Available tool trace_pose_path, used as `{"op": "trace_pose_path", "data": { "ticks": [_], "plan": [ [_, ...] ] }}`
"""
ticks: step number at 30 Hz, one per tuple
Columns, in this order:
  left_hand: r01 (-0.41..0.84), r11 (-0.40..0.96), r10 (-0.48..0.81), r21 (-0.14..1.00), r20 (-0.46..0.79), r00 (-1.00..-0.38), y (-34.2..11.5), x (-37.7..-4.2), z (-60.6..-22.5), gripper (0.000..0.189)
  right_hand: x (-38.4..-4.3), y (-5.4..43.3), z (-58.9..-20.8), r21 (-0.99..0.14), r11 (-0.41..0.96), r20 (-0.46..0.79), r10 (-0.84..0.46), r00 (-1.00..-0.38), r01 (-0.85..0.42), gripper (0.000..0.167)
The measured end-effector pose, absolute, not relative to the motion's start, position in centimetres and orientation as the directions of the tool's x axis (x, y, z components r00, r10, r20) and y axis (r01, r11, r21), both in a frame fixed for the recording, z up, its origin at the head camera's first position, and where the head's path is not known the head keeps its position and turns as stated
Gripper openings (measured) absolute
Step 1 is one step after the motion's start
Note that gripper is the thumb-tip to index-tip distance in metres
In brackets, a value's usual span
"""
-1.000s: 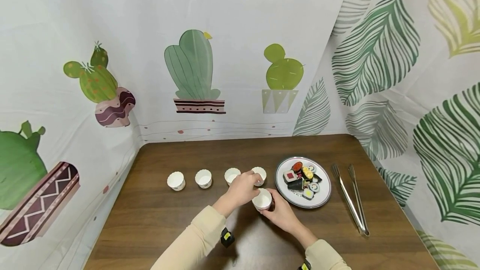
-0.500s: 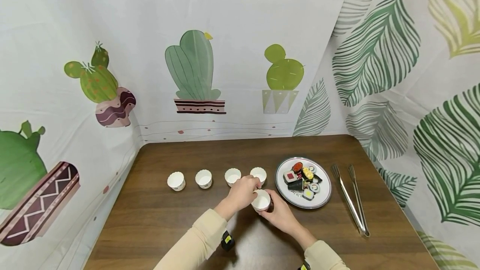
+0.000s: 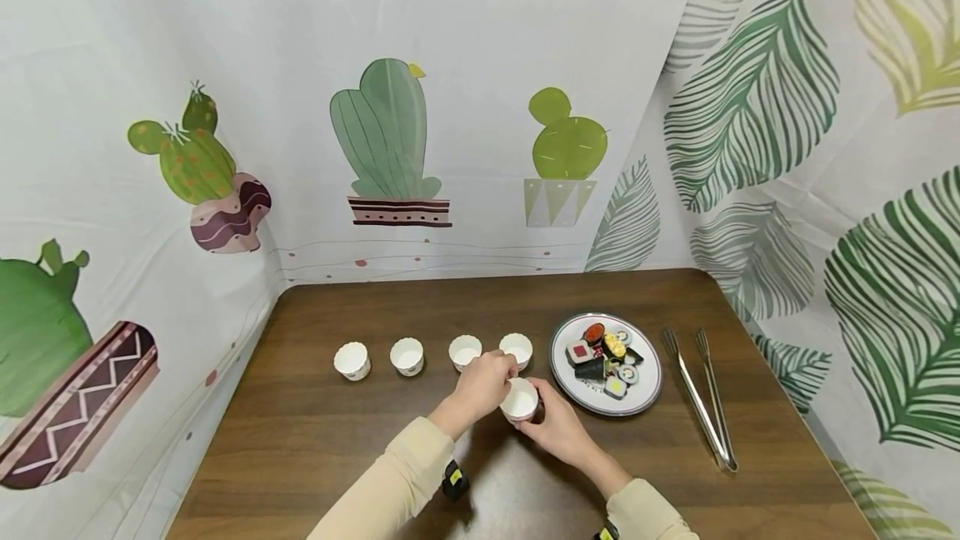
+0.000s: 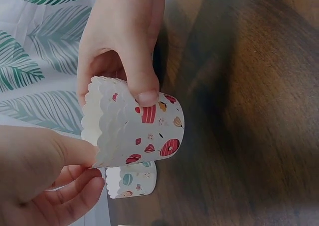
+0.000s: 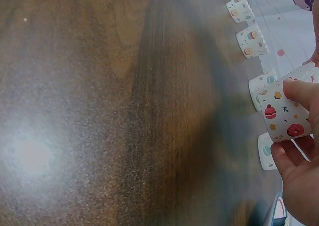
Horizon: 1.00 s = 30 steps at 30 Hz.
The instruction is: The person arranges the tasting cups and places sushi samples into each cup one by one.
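A stack of nested paper baking cups (image 4: 139,121) is held above the table between my hands. Several scalloped rims overlap in the left wrist view, and red sweets are printed on the white sides. My right hand (image 3: 561,427) grips the stack round its side, the thumb lying along the printed wall. With thumb and fingers, my left hand (image 3: 483,383) pinches the stack's rim from the left side. Behind the hands, a single white cup (image 3: 516,347) stands upright, and another cup (image 3: 465,349) is partly overlapped by my left hand in the head view.
Farther left stand two more cups, one at the end (image 3: 352,362) and one beside it (image 3: 407,357). A dark-rimmed white plate (image 3: 647,382) carries several sushi pieces (image 3: 591,369). Metal tongs (image 3: 708,407) lie spread on the right of the wooden table (image 3: 315,457).
My left hand has drawn back from the rearmost right cup to the rim of the held stack. The stack has shifted slightly left in my right hand.
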<state>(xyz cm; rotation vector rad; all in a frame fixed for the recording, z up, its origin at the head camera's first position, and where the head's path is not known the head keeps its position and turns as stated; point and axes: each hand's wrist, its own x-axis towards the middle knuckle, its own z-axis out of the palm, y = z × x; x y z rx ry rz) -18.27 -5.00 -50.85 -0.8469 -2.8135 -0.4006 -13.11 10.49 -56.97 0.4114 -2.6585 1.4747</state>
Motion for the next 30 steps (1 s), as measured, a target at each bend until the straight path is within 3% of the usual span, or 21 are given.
{"op": "trace_pose_path", "data": {
  "ticks": [30],
  "plan": [
    [0.587, 0.787, 0.518, 0.187, 0.316, -0.795, -4.9, -17.8, -48.9, 0.014, -13.0, 10.5, -57.3, -0.810, 0.504, 0.218, -0.215, -0.952, -0.300, 0.063]
  ]
}}
